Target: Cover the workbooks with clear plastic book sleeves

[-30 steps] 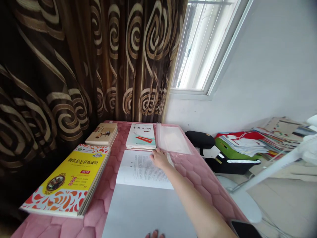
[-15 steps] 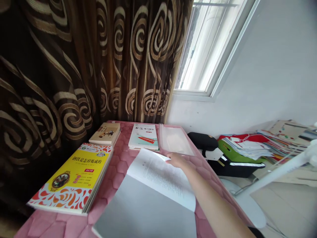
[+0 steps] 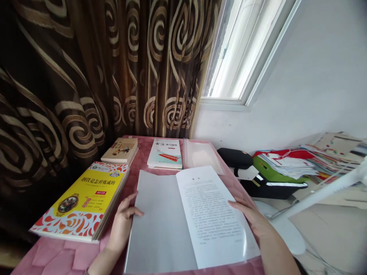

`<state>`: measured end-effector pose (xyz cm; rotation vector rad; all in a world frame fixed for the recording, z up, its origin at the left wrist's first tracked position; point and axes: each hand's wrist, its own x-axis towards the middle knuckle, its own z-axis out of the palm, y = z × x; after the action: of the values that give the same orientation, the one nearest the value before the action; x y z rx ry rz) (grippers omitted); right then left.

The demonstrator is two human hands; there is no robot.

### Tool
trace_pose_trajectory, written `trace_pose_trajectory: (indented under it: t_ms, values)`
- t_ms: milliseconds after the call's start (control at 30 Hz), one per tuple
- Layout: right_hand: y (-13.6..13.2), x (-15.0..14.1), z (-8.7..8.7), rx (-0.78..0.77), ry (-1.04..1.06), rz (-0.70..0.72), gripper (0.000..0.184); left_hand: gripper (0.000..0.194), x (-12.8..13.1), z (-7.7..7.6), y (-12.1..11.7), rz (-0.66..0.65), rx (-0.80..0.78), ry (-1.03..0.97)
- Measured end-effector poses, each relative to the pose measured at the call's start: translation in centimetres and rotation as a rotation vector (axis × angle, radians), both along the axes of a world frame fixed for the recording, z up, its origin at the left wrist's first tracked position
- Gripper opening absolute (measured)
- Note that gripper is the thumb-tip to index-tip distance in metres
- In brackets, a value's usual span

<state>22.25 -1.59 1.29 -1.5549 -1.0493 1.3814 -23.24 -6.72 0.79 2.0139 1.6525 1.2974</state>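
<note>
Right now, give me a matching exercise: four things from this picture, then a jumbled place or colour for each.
Things
1. Open book
2. Left hand
3. Right hand
4. Curtain

Places and colours
A. At the outer edge of the printed page
B. Brown with swirls
C. Between the two hands
D. At the outer edge of the gray side

Right pairs: 1-C, 2-D, 3-A, 4-B

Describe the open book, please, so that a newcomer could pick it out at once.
From the patterned brown curtain, come towards the viewer over the pink padded surface. There, the left hand and right hand hold the open book. Unlike the closed yellow-covered book nearby, it shows a plain grey left side and printed right page.
</note>
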Motion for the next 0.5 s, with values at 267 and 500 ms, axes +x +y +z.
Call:
trace_pose_trajectory:
  t_ms: [267,500]
  values:
    - [0.2,-0.1,0.6,-0.054,0.065,-0.112,0.027,0.033,-0.2,-1.4,2.9,0.045,-0.266,-0.053]
    - [0.0,-0.2,0.6,-0.018,-0.178,0.000,0.024,0.038,-0.8,-0.2,3.1,0.024,-0.355,-0.059]
